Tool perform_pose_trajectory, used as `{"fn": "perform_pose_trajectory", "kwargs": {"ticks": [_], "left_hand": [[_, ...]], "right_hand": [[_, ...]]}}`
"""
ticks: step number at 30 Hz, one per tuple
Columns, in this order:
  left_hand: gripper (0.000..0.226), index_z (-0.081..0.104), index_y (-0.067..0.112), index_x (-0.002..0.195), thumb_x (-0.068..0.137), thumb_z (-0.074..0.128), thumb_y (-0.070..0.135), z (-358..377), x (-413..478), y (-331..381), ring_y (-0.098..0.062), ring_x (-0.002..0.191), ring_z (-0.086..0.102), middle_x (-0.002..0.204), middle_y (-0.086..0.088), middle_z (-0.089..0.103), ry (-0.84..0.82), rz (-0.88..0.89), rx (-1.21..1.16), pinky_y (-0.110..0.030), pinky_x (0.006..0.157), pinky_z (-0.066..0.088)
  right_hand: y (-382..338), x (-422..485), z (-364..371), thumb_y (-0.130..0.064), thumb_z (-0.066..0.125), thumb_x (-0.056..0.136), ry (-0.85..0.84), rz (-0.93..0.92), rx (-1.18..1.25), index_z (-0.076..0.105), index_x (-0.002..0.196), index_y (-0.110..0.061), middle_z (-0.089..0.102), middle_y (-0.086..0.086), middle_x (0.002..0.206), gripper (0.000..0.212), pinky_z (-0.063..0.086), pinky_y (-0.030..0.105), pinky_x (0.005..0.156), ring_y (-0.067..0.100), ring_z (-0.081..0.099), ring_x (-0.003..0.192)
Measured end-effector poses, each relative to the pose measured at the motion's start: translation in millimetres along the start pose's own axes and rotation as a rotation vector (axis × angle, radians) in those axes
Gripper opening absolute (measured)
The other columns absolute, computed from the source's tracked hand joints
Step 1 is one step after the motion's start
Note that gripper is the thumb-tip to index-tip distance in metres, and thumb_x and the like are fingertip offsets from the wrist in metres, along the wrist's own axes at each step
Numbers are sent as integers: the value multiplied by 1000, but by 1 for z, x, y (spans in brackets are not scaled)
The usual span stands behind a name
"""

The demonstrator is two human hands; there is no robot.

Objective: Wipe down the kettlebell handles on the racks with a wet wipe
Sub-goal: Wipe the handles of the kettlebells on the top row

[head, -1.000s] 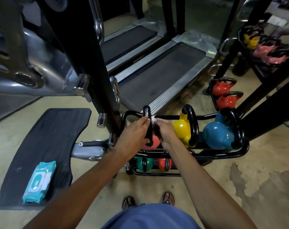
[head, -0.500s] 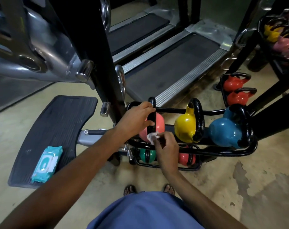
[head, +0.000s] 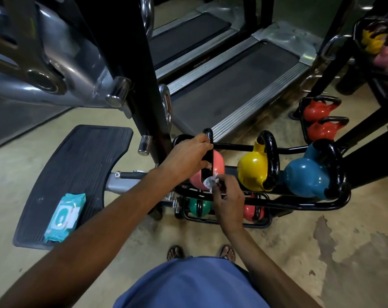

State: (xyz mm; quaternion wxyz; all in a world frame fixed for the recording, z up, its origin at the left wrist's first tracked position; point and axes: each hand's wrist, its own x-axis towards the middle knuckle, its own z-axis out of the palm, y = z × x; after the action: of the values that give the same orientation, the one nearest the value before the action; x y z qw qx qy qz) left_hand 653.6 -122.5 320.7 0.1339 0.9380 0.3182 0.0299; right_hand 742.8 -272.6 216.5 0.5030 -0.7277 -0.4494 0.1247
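A pink kettlebell (head: 217, 165) with a black handle (head: 208, 138) sits at the left end of a low black rack (head: 299, 205). My left hand (head: 186, 156) grips that handle from the left. My right hand (head: 228, 196) pinches a crumpled white wet wipe (head: 210, 182) against the handle's lower end. To the right on the same rack sit a yellow kettlebell (head: 253, 172) and a blue kettlebell (head: 306, 178). A green kettlebell (head: 198, 206) and a small pink kettlebell (head: 250, 213) rest on the lower tier.
A teal wet-wipe pack (head: 64, 216) lies on a black rubber mat (head: 82, 165) at the left. A machine's black upright (head: 126, 70) stands just behind the rack. Treadmills (head: 233, 85) lie beyond. Two red kettlebells (head: 317, 121) and another rack (head: 384, 47) are at the right.
My right hand has slid with the wipe from the top of the handle down to its lower end. The left hand keeps its grip. The view shifted slightly.
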Motion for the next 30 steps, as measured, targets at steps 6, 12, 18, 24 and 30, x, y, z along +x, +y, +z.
{"fn": "perform_pose_trajectory", "kwargs": {"ticks": [6, 12, 18, 24, 30], "left_hand": [[68, 54, 16, 141, 81, 80, 37, -2, -1, 2, -22, 116, 59, 139, 2, 48, -11, -7, 12, -36, 91, 51], [66, 53, 16, 143, 84, 78, 33, 0, -4, 3, -21, 119, 58, 141, 2, 46, -5, -3, 4, -37, 94, 49], [60, 55, 16, 140, 85, 76, 30, 8, -8, 2, -21, 120, 56, 142, 5, 47, 31, -27, -49, -43, 93, 53], [63, 49, 11, 145, 89, 71, 28, 34, -34, 6, -22, 133, 50, 150, -7, 49, 119, 29, 104, -38, 112, 43], [72, 49, 7, 145, 82, 79, 25, 49, -50, 14, -23, 134, 51, 151, -12, 48, 217, 46, 107, -35, 117, 36]], "right_hand": [[-2, 40, -3, -3, 62, 96, -164, 399, 433, 68, 89, -6, 67, 9, 81, 9, 49, 25, 70, 14, 61, 77], [-27, 99, 8, 8, 50, 91, -142, 809, 636, 55, 65, -13, 52, 5, 51, 34, 35, 28, 51, 19, 45, 48], [-39, 121, 9, -2, 41, 103, -186, 1045, 856, 61, 79, -6, 61, 2, 51, 31, 47, 21, 40, 10, 58, 40], [-55, 139, 23, -9, 39, 106, -146, 1007, 807, 64, 93, 11, 70, 19, 66, 34, 58, 28, 49, 28, 70, 54], [-59, 127, 20, -8, 45, 102, -211, 988, 776, 67, 84, 2, 71, 9, 59, 30, 50, 19, 43, 14, 66, 46]]}}
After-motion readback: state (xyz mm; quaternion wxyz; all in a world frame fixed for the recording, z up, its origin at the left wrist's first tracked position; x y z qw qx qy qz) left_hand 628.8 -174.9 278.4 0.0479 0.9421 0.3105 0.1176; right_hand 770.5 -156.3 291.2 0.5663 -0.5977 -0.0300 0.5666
